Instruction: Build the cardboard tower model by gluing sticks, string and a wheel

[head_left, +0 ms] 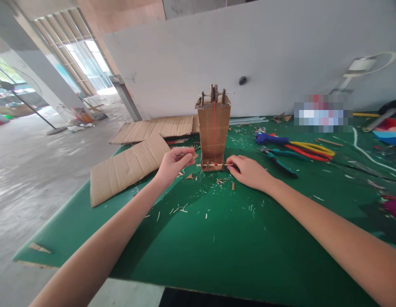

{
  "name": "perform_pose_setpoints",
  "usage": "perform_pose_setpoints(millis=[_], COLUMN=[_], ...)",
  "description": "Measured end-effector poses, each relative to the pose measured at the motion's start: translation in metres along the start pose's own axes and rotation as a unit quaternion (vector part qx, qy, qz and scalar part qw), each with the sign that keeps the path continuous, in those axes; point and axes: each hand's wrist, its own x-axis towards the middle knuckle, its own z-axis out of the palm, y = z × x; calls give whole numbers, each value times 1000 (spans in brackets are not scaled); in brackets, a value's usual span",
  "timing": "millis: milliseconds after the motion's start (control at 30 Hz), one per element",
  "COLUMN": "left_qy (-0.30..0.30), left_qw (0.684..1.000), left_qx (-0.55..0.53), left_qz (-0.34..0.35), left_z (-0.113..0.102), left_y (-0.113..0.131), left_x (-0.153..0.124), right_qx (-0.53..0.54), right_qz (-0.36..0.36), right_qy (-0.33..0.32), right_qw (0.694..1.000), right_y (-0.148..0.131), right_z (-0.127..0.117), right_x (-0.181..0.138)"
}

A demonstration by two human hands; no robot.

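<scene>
An upright cardboard tower [214, 132] stands on the green table, with cardboard wheels [214, 93] on a thin rod across its top. A red string [215, 128] runs down its front to a thin wooden stick [211, 165] lying across the low box-like base, where a red bit wraps the stick. My right hand [249, 170] is closed on the stick's right end. Just left of the base, my left hand [177, 164] is pinched on a small brown piece that looks like cardboard; the fingers partly hide it.
Flat cardboard sheets [127, 170] lie to the left. Pliers with teal handles [278, 162] and a tool with red and yellow handles [310, 149] lie right. Scraps [183, 209] litter the green table [211, 256]. A grey wall [185, 64] stands behind.
</scene>
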Motion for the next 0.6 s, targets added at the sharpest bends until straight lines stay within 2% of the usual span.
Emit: perform_pose_setpoints(millis=[200,267,367,467,533,600], left_qy=[-8,0,11,12,16,15], left_qw=[982,968,951,940,933,932], left_qx=[170,231,289,321,336,338], left_qz=[78,96,108,118,126,131], left_z=[-16,-22,-27,-27,-26,-24], left_y=[-3,-2,1,4,4,4], left_x=[7,9,9,7,6,4], right_qx=[3,15,-4,-74,-130,-189], right_qz=[4,-4,7,81,168,261], right_qy=[7,38,120,190,163,90], right_qw=[1000,999,993,976,963,942], right_y=[-3,-3,9,44,77,109], right_z=[2,-1,-16,-39,-54,-64], right_x=[-2,0,7,14,17,19])
